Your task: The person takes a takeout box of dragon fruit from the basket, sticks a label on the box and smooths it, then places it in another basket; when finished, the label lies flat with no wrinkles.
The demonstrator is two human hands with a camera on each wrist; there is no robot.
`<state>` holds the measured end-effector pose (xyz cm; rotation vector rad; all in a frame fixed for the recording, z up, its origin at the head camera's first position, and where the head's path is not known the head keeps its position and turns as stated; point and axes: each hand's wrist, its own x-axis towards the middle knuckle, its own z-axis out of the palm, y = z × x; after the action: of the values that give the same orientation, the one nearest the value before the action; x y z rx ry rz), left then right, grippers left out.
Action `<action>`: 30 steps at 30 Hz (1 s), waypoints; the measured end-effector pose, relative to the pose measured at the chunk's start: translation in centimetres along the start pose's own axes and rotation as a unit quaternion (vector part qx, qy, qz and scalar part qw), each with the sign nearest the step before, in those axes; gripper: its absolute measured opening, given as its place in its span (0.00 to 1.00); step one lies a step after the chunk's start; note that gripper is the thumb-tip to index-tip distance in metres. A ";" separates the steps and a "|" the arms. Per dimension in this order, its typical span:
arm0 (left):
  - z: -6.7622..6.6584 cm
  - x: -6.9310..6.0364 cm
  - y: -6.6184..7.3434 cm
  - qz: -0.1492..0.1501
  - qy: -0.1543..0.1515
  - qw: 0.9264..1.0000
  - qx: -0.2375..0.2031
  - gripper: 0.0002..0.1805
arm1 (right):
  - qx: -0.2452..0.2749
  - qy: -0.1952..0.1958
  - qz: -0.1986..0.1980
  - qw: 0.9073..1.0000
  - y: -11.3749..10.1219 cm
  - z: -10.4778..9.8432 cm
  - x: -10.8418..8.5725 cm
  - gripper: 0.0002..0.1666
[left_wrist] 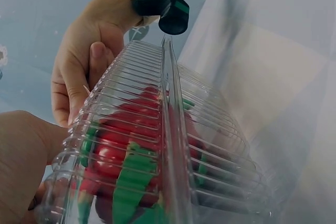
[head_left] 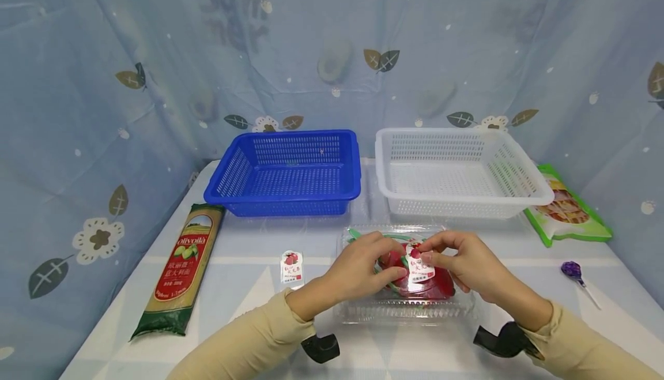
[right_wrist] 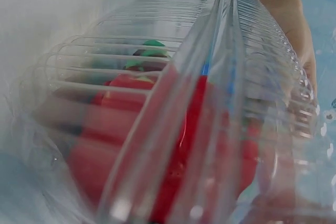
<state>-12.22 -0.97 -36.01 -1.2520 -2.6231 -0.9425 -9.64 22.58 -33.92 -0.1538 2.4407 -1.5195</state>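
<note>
Pale tabletop [head_left: 244, 247], clear ribbed box [head_left: 404, 313], red-and-green fruit [head_left: 441, 283], red-printed white label [head_left: 418, 270]

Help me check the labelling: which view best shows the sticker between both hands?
The head view, where the sticker shows its printed face, with the right hand at its upper edge. The left wrist view shows at most a thin edge; the right wrist view doesn't visibly show it.
</note>
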 end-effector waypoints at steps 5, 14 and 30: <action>0.1 0.0 0.1 -0.004 -0.001 1.000 0.002 0.14 | -0.007 0.007 0.002 1.000 0.1 0.1 0.0 0.17; 0.2 0.1 0.2 -0.019 -0.008 1.000 0.002 0.13 | -0.005 0.020 0.008 1.000 0.0 0.2 -0.2 0.16; 0.2 0.1 0.2 0.001 -0.016 0.999 0.038 0.22 | -0.067 0.036 -0.009 0.997 0.0 0.4 -0.3 0.15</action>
<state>-12.13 -0.67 -35.99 -1.2603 -2.6541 -0.8208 -9.29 22.32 -34.03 -0.1481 2.6045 -1.3920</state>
